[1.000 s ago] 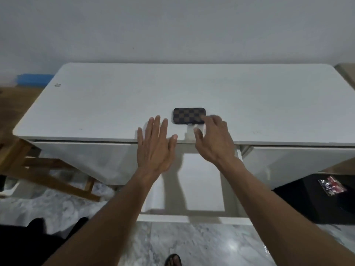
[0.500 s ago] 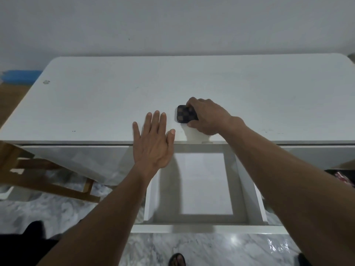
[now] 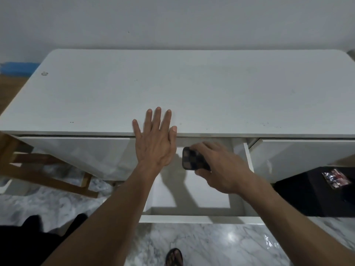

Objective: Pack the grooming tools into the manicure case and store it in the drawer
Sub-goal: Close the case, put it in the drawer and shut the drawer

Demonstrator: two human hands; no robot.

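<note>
Marble floor point(image 3: 201, 244) shines at the bottom of the view, with a sandalled foot point(image 3: 173, 257) on it; above it the drawer point(image 3: 192, 219) of the white table point(image 3: 192, 89) stands pulled out, its bottom bare where visible. Over the drawer the right hand point(image 3: 221, 167) holds the case point(image 3: 194, 159), a small dark checkered pouch, clamped between the thumb below and the curled fingers above; the case is closed and tilted, hanging in the air above the drawer's back part, not yet resting on anything. I judge the tools are already packed and only the storing remains. The risk now: if the grip loosens early the case may drop on an edge and pop open, or land too far back under the table top; if the drawer is pushed while the right hand is inside, the fingers may be pinched. The left hand point(image 3: 153, 139) lies flat with fingers spread and straight, palm on the table's front edge, holding nothing; its forearm comes straight from below, while the right one enters from the lower right, wrist bent down.
</note>
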